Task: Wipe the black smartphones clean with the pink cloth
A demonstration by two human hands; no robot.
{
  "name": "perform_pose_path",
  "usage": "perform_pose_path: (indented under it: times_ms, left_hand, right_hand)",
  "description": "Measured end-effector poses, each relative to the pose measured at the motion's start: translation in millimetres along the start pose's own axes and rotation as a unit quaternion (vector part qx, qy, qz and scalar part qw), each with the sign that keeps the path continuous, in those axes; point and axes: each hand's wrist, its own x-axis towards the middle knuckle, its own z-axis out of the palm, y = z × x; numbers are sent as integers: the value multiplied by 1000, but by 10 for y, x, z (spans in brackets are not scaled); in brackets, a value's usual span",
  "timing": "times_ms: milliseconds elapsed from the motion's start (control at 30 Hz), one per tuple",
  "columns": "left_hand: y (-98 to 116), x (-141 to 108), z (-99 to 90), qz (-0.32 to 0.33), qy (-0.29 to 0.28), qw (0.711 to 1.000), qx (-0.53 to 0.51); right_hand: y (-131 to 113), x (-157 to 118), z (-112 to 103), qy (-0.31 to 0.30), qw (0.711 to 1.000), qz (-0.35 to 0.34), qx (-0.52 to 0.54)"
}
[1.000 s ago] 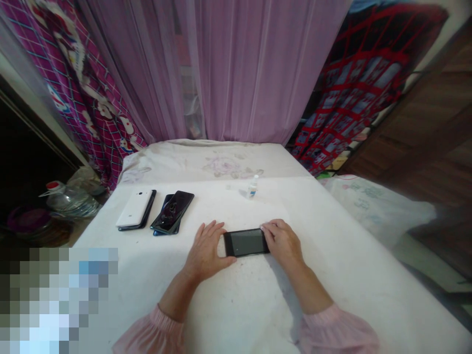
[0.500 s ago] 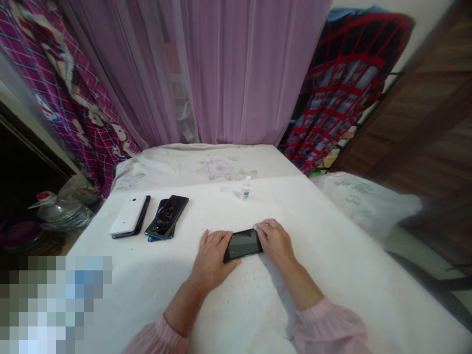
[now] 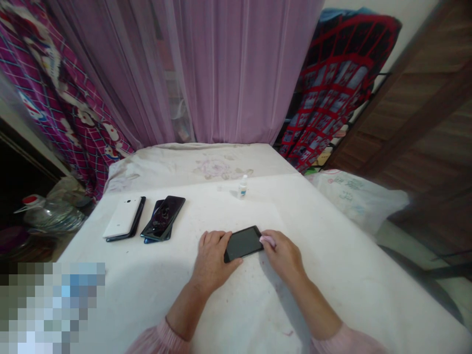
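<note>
A black phone lies screen up on the white cloth, tilted slightly. My left hand grips its left end, thumb along the near edge and fingers at the far edge. At the phone's right end, my right hand is closed in a pinch on a small pale pink piece, perhaps cloth, which touches the phone's right edge. Beyond the phone stands a small white bottle with a blue label.
On the left of the table are a white phone on a dark one, and a black phone on a blue one. A plastic bag sits right; a large bottle stands far left.
My right hand has shifted slightly right and turned, and the pink piece now shows in its fingers. My left hand still holds the phone. The whole view has shifted slightly.
</note>
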Motion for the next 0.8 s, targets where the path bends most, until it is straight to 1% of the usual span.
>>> perform_pose_path:
  times_ms: [133, 267, 367, 533, 600, 667, 800]
  left_hand:
    - [2, 11, 9, 0, -1, 1000, 2]
    - [-16, 9, 38, 3, 7, 1000, 0]
    - [-11, 4, 48, -5, 18, 1000, -3]
    - [7, -2, 55, -14, 23, 1000, -8]
    - [3, 0, 59, -10, 22, 1000, -10]
    - [-5, 4, 61, -7, 17, 1000, -10]
    - [-14, 10, 52, -4, 5, 1000, -8]
  right_hand:
    - [-103, 225, 39, -25, 999, 11, -35]
    - [-216, 410, 66, -30, 999, 17, -42]
    - [-230, 388, 34, -29, 998, 17, -46]
    - [-115, 136, -87, -45, 998, 27, -46]
    - [-87, 90, -113, -49, 997, 36, -45]
    - [-102, 127, -107, -50, 997, 35, -50]
    - [-235, 376, -16, -50, 997, 27, -59]
